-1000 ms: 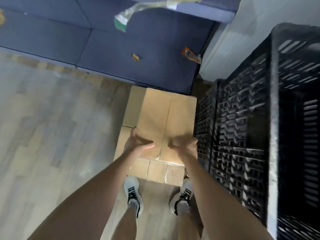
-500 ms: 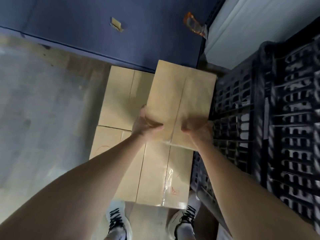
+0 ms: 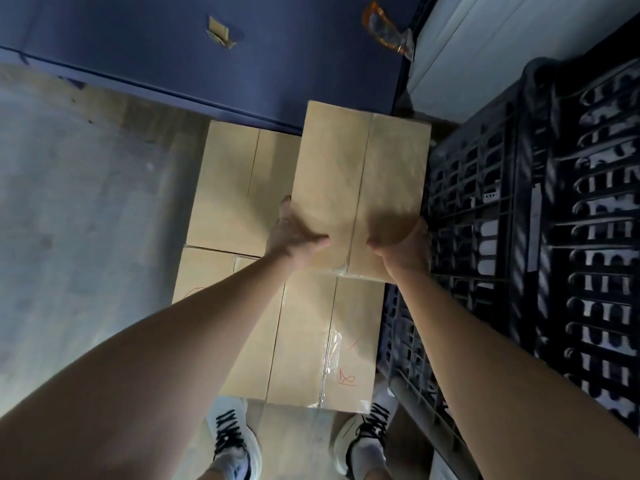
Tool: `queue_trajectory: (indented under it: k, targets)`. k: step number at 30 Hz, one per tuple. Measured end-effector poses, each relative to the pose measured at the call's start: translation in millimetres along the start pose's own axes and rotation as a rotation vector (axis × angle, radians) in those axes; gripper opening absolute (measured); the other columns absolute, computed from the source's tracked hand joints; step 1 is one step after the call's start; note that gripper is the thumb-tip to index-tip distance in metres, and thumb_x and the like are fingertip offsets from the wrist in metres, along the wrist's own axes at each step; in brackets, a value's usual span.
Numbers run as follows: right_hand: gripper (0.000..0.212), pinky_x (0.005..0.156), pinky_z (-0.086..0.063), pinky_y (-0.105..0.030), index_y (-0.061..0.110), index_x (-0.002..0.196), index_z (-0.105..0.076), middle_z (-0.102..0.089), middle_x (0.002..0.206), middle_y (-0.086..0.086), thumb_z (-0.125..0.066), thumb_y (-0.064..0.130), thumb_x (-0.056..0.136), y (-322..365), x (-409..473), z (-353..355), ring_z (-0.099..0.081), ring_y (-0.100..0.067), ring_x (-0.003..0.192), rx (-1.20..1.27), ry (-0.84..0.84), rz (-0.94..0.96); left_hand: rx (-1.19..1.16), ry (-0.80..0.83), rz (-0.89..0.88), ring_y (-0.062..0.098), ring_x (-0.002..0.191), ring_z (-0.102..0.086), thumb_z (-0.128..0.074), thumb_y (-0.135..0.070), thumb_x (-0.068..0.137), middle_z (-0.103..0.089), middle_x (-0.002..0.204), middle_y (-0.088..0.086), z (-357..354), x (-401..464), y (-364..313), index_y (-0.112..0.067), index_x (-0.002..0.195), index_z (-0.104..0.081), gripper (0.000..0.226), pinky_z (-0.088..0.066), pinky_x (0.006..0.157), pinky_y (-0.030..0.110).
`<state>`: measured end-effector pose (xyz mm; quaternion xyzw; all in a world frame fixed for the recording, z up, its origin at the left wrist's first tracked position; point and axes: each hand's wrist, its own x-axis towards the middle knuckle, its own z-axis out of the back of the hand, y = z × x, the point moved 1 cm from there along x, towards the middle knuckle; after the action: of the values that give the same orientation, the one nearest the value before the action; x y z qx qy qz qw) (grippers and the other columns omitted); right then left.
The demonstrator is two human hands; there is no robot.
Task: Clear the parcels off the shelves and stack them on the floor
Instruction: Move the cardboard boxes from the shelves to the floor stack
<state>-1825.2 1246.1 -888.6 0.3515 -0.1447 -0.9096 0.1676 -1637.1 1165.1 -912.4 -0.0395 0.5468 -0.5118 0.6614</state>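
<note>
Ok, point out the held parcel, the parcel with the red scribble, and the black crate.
held parcel point(image 3: 360, 188), head view, top face near its seam.
scribbled parcel point(image 3: 304, 341), head view, top face.
black crate point(image 3: 485, 220), head view, latticed side wall.

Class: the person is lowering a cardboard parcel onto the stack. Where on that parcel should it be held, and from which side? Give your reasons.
Hold the parcel at its near end, one hand on each long side. The left hand and right hand do this now, thumbs on top. Its long, flat shape points away from the person, and the black crate crowds its right side.
</note>
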Motion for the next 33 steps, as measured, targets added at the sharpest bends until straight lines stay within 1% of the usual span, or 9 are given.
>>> queue_trajectory:
  k: [7, 11, 13, 17, 21, 25, 28, 31, 33]
  targets:
    - [0.103, 0.101, -0.044, -0.049, 0.013, 0.157, -0.008, -0.030, 0.154, -0.017, -0.077, 0.035, 0.084, 9.3, -4.7, 4.3, -0.041, -0.038, 0.135, -0.133, 0.012, 0.000, 0.132, 0.023, 0.028, 0.032, 0.114, -0.058, -0.084, -0.033, 0.073, -0.058, 0.128, 0.007, 5.2, -9.6, -14.9, -0.030, 0.147, -0.017, 0.099, -0.050, 0.088, 0.032]
    - [0.095, 0.099, -0.047, -0.050, 0.014, 0.155, -0.019, -0.035, 0.148, -0.016, -0.077, 0.036, 0.083, 12.2, -24.7, 6.2, -0.045, -0.038, 0.132, -0.178, 0.018, -0.008, 0.242, 0.025, 0.025, 0.032, 0.106, -0.061, -0.077, -0.025, 0.080, -0.061, 0.120, 0.011, 17.7, -22.4, -20.3, -0.023, 0.140, -0.030, 0.076, -0.047, 0.077, 0.029]
    - [0.088, 0.096, -0.050, -0.046, 0.011, 0.153, -0.024, -0.036, 0.146, -0.017, -0.075, 0.034, 0.085, 14.0, -37.9, 9.4, -0.047, -0.038, 0.130, -0.229, 0.037, 0.029, 0.274, 0.024, -0.004, 0.030, 0.111, -0.060, -0.076, -0.026, 0.084, -0.063, 0.121, 0.007, 27.7, -34.4, -22.6, -0.020, 0.140, -0.036, 0.069, -0.048, 0.082, 0.030]
    - [0.073, 0.079, -0.054, -0.037, 0.006, 0.145, -0.036, -0.054, 0.131, -0.014, -0.071, 0.033, 0.087, 32.3, -80.9, 22.4, -0.059, -0.033, 0.113, -0.269, 0.088, 0.087, 0.390, 0.041, -0.068, 0.034, 0.121, -0.056, -0.070, -0.032, 0.090, -0.057, 0.135, 0.013, 58.3, -69.0, -40.1, -0.014, 0.140, -0.039, 0.061, -0.049, 0.097, 0.038]
    - [0.068, 0.088, -0.054, -0.044, 0.013, 0.138, -0.041, -0.059, 0.124, -0.009, -0.069, 0.041, 0.084, 71.5, -142.6, 57.2, -0.058, -0.032, 0.114, -0.303, 0.131, 0.169, 0.476, 0.072, -0.137, 0.032, 0.124, -0.056, -0.065, -0.032, 0.094, -0.054, 0.141, 0.013, 106.2, -123.8, -77.4, -0.013, 0.146, -0.038, 0.061, -0.048, 0.101, 0.040]
    - [0.063, 0.085, -0.053, -0.039, 0.012, 0.142, -0.037, -0.054, 0.130, -0.011, -0.066, 0.033, 0.090, 121.6, -216.3, 106.8, -0.058, -0.031, 0.111, -0.293, 0.183, 0.248, 0.546, 0.064, -0.183, 0.028, 0.115, -0.061, -0.063, -0.031, 0.095, -0.059, 0.134, 0.011, 161.0, -195.7, -119.7, -0.015, 0.145, -0.040, 0.058, -0.050, 0.096, 0.040]
    - [0.059, 0.089, -0.052, -0.039, 0.015, 0.140, -0.040, -0.052, 0.131, -0.010, -0.065, 0.034, 0.090, 155.3, -272.4, 147.5, -0.057, -0.032, 0.112, -0.288, 0.174, 0.308, 0.614, 0.026, -0.222, 0.030, 0.121, -0.057, -0.062, -0.034, 0.095, -0.057, 0.136, 0.010, 200.8, -250.0, -151.1, -0.015, 0.145, -0.040, 0.058, -0.050, 0.095, 0.039]
    - [0.057, 0.094, -0.051, -0.040, 0.015, 0.138, -0.042, -0.050, 0.133, -0.010, -0.065, 0.033, 0.090, 179.5, -322.5, 186.7, -0.056, -0.033, 0.116, -0.288, 0.130, 0.377, 0.671, -0.027, -0.281, 0.031, 0.113, -0.059, -0.061, -0.037, 0.095, -0.060, 0.128, 0.010, 237.9, -295.4, -182.9, -0.014, 0.137, -0.045, 0.050, -0.049, 0.082, 0.035]
    - [0.056, 0.095, -0.050, -0.040, 0.012, 0.137, -0.044, -0.051, 0.133, -0.011, -0.066, 0.033, 0.090, 191.7, -351.8, 212.2, -0.055, -0.033, 0.118, -0.280, 0.084, 0.397, 0.700, -0.046, -0.319, 0.032, 0.109, -0.060, -0.061, -0.038, 0.094, -0.061, 0.124, 0.010, 259.9, -322.6, -202.5, -0.014, 0.130, -0.048, 0.045, -0.048, 0.079, 0.036]
